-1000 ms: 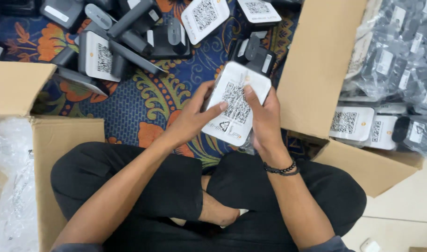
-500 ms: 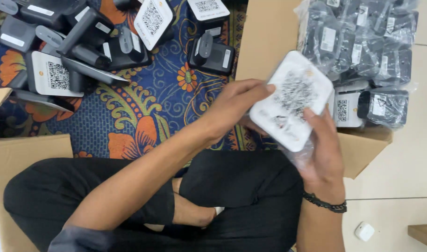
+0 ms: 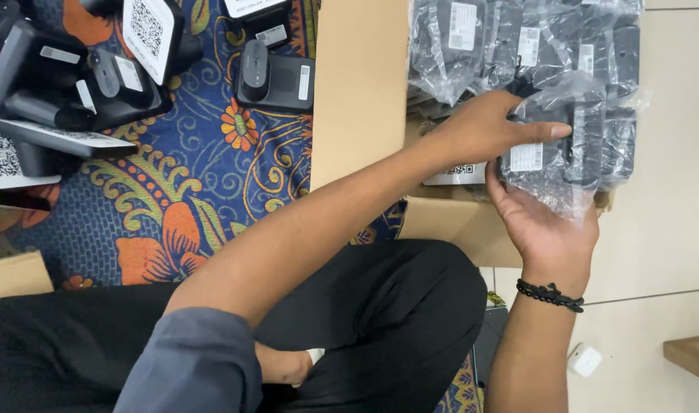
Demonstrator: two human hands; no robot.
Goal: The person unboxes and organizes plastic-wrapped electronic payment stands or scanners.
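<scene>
A: Two hands meet over a cardboard box at the right of the view. What do they hold?

B: A black device sealed in a clear bag, with a white label on it. The right hand lies under it, palm up, fingers curled against the bag's underside. The left hand reaches across the body and rests on top, fingers stretched flat, one fingertip pointing right along the bag.

A: So it is pressed between them?

B: Yes, sandwiched between the upper and lower hand, at the box's near edge.

A: What is in the box?

B: A pile of bagged devices of the same kind, each labelled, filling the far part. A white card shows just below the left hand.

A: And around it?

B: A patterned blue and orange mat lies left of the box. On it sit several unbagged black devices and white plates with square codes. The person sits cross-legged in black trousers, with a beaded black bracelet on the right wrist. Pale floor tiles lie to the right.
</scene>
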